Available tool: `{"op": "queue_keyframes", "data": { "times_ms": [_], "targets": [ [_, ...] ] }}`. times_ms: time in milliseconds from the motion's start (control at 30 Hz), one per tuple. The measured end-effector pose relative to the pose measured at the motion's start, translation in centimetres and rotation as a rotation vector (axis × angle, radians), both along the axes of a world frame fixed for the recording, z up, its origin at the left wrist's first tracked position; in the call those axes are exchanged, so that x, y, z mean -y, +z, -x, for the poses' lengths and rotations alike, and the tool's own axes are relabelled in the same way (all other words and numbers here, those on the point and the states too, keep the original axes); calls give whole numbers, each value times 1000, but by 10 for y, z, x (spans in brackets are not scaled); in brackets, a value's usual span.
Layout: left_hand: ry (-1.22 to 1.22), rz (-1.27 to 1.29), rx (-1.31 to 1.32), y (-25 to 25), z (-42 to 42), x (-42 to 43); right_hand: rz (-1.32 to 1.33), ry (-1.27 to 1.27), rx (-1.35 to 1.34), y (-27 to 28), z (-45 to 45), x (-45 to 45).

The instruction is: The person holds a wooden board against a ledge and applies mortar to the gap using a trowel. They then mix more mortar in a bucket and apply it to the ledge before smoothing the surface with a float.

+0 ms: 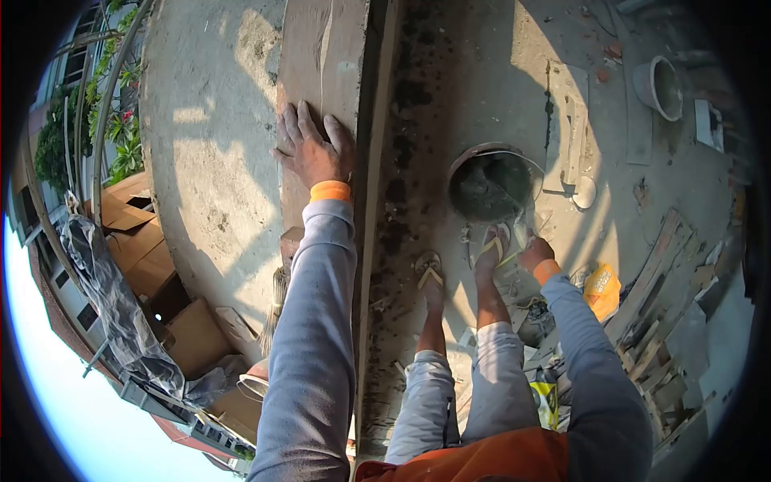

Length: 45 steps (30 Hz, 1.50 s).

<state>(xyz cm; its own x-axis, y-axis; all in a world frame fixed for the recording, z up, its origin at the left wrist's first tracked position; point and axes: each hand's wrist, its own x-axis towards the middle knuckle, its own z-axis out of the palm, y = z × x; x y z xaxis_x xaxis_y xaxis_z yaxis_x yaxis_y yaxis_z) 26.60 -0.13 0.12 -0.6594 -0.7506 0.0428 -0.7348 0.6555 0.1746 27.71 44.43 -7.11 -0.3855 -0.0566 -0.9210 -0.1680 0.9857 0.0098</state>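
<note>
My left hand [313, 153] lies flat on a long brown board [321, 56] along the top of the low wall, its fingers spread. Down at the right, my right hand [536, 255] is closed around what looks like a trowel [520, 230]; its handle is hidden in my fist. The pale blade points at a round bucket [459, 165] on the ground in front of my feet. Dark grey wet mortar [491, 189] fills part of that bucket. I cannot tell whether the blade touches the rim.
My sandalled feet [430, 269] stand beside the wall. A second bucket [649, 80] is at the far right. Scrap wood [654, 265] and an orange bag [601, 291] lie at the right. Beyond the concrete ledge [201, 185] are cardboard [152, 257] and a broom [275, 309].
</note>
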Motion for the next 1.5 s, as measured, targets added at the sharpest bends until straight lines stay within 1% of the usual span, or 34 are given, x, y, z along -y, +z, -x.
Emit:
{"op": "queue_keyframes", "data": {
  "times_ms": [33,67,133,167,200,233,300,333,400,433,500,533,600,633,700,733,800,833,933,967,1033,1100,1167,1200,1233,1267,1300,1367,1467,1500],
  "targets": [
    [3,-7,1,-1,0,-1,-18,-75,17,18,6,2],
    [-3,4,-4,-1,-2,-1,51,-122,-139,4,-2,-6],
    [-21,8,-22,0,-1,-1,146,-366,-226,-45,19,-7],
    [-31,14,-23,0,1,-1,164,-352,-109,-45,43,16],
    [-27,15,-37,-1,1,-1,70,-306,-10,-66,51,35],
    [-23,12,-44,-2,-1,-2,38,-197,-132,-55,46,65],
    [-34,12,-36,-2,-4,-2,18,-9,-91,-93,14,64],
    [-31,9,-45,-2,-1,-2,17,-10,-100,-85,11,57],
    [-25,1,-55,1,0,-2,47,65,-88,-57,-7,32],
    [-23,-6,-51,2,0,-3,40,68,-96,-40,-11,19],
    [-19,-7,-50,0,0,-2,112,20,-38,4,-9,0],
    [-19,5,-42,-2,-1,-1,105,27,-36,11,-10,2],
    [-16,16,-37,-6,-4,0,218,-865,-115,17,-19,12],
    [-24,33,-38,-7,-4,1,219,-869,-108,-2,-14,10],
    [-33,38,-40,-8,-4,1,476,-1400,359,-67,8,10],
    [-39,37,-44,-8,-4,2,482,-1411,372,-73,16,33],
    [-46,37,-42,-9,-5,3,128,-1019,206,-60,25,85],
    [-42,21,-56,-10,-5,3,125,-1025,209,-58,15,81],
    [-37,33,-46,-9,-4,2,80,-101,-1,-35,-10,48],
    [-31,29,-51,-6,-3,2,75,-94,-5,-24,-14,35],
    [-39,11,-35,-2,-2,-1,171,-306,-115,-4,-13,6],
    [-29,5,-32,-2,-2,0,184,-311,-138,-15,7,6],
    [-39,6,-27,-3,-1,-2,98,-152,-52,-13,43,45],
    [-39,8,-28,-3,-1,-2,70,-117,-27,-26,43,66],
    [-39,10,-27,-3,-1,-1,44,-82,2,-42,34,80],
    [-48,18,-21,-3,-1,0,62,13,-73,-69,4,80],
    [-47,16,-26,-4,-2,0,67,8,-67,-66,-12,74],
    [-39,7,-36,-4,-2,0,131,140,-101,-47,-41,53],
    [-35,5,-48,-4,-2,-1,178,110,-67,16,-37,26],
    [-34,7,-44,-3,-2,-1,177,120,-71,16,-37,21]
  ]
}}
